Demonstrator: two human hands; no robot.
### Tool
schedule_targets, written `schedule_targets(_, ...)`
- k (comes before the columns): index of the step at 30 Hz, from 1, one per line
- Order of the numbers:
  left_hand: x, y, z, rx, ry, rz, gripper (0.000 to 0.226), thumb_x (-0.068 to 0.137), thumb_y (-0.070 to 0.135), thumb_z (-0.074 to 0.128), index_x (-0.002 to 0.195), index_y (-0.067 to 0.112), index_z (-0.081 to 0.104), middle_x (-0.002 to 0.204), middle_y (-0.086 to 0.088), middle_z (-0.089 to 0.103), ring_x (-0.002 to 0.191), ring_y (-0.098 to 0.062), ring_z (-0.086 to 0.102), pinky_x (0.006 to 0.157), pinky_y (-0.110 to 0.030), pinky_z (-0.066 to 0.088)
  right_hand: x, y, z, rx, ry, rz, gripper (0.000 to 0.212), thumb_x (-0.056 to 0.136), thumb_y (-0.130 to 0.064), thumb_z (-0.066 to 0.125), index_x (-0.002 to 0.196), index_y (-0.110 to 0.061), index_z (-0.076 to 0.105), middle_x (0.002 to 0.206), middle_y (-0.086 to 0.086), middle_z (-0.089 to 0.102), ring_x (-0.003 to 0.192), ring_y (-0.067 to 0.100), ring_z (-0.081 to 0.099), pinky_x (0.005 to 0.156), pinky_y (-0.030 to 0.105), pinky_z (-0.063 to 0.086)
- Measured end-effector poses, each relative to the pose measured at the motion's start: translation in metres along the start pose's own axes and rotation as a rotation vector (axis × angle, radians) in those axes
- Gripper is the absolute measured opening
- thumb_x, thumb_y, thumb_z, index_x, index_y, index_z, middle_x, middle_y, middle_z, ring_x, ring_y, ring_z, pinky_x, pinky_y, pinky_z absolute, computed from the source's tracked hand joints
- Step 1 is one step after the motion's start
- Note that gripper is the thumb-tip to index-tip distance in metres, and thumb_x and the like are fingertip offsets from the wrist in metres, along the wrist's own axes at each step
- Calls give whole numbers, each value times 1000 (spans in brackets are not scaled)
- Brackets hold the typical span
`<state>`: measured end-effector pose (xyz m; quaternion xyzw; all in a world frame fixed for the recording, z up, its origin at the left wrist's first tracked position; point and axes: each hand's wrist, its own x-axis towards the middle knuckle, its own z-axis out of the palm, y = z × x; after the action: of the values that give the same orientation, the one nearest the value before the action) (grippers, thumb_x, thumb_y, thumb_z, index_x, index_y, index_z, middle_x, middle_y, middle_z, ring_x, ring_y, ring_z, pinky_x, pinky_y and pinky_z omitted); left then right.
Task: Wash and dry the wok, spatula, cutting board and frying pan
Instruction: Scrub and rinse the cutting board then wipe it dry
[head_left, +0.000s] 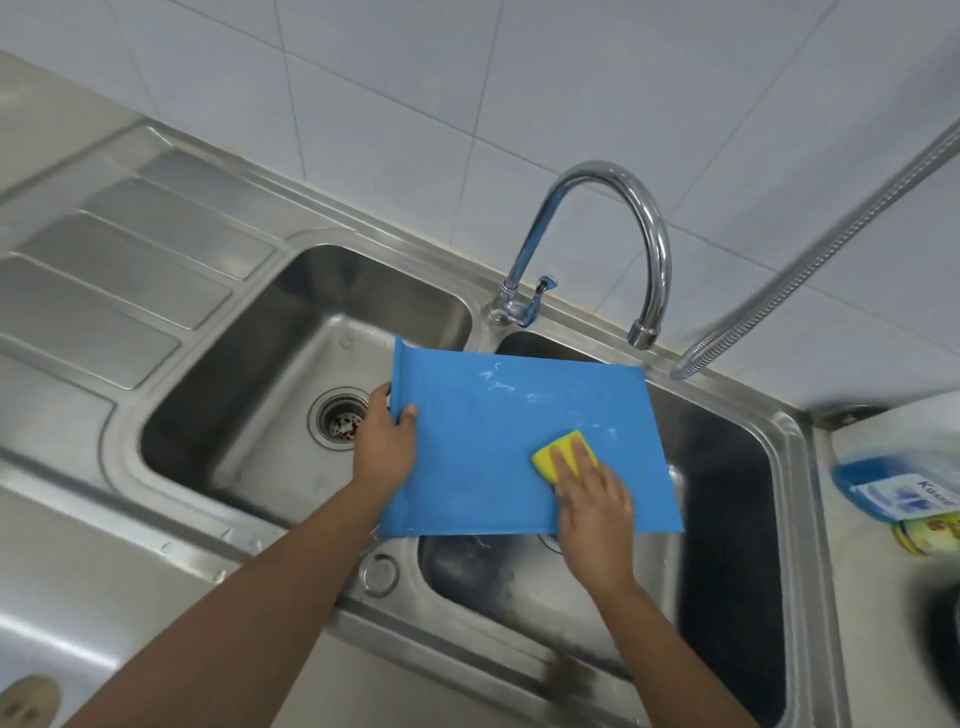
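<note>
Gripping the blue cutting board (498, 441) by its left edge to steady it over the double sink (795, 467), the left hand (384, 441) braces while the right hand (592, 506) presses a yellow sponge (563, 457) flat-fingered onto its soapy face.

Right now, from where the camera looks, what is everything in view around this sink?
cutting board: one, blue, held over the divider between the two basins
sponge: one, yellow, on the board
sink: one, steel, two basins, drainboard on the left
drain strainer: one, steel, left basin floor
faucet: one, chrome, behind the basins
hose: one, metal, at right
container: one, blue, blurred, right counter
left hand: grips the board's left edge
right hand: presses the sponge
</note>
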<state>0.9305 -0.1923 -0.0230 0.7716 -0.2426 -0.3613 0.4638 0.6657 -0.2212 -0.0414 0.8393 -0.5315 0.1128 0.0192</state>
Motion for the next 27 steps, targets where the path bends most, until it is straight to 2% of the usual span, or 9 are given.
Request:
schedule_targets(2,0,1,0,17,2,5,40,100,23,49,139,19,41,115,-1,61,95,-19,57,78,-32,43,29,18,1,38,22,369,50,87,-23,37,133,-21,57,147,7,46,111,39,53,89,49,43)
schedule_targets(4,0,1,1,21,2,6,39,100,23,48,139,19,42,114,0,61,94,-19,58,77,-31,42,52,2,3,91,19,561,51,86,-20,38,133,-19,57,149,9,44,113,43,52,89,51,42)
schedule_targets(6,0,2,0,27,-1,6,38,100,22,48,138,19,42,111,2,60,92,-18,58,76,-31,42,65,-34,8,108,-21,435,50,87,-14,44,134,-25,56,152,6,39,122,39,48,97,49,38)
schedule_targets(10,0,1,0,30,13,6,36,99,24,49,135,20,45,110,3,60,95,-20,59,78,-32,45,96,-98,17,182,-247,-83,48,93,-21,41,140,-32,48,158,-3,28,131,32,38,106,45,29)
schedule_targets(12,0,0,-1,32,0,-21,27,100,27,48,126,18,50,109,1,62,94,-21,60,78,-34,47,121,-96,18,208,-297,-159,46,96,-25,42,141,-34,46,159,-6,26,130,31,38,106,45,29)
schedule_targets(14,0,1,-2,53,-19,-74,22,101,33,45,114,16,53,107,-3,63,93,-23,61,77,-34,46,132,-75,20,181,-266,-118,46,97,-26,42,142,-33,45,159,-5,26,130,32,39,108,45,30)
schedule_targets(20,-2,6,-5,71,-40,-138,45,100,48,40,102,8,61,97,-7,65,90,-26,62,80,-40,51,74,-14,1,108,-156,272,49,98,-26,45,145,-34,38,159,-3,23,126,32,39,104,48,33)
schedule_targets(24,-10,16,-5,75,-8,-158,46,99,47,44,80,7,58,80,-7,61,77,-25,59,72,-36,46,2,-2,-8,208,-57,208,44,89,-19,50,130,-31,59,149,-2,45,104,33,53,85,45,49)
schedule_targets(27,-22,28,1,142,-7,-129,46,100,44,44,68,12,49,72,-4,53,68,-21,52,70,-34,42,-22,17,-17,310,27,374,41,89,-8,57,122,-31,66,145,-4,49,105,32,52,89,44,49)
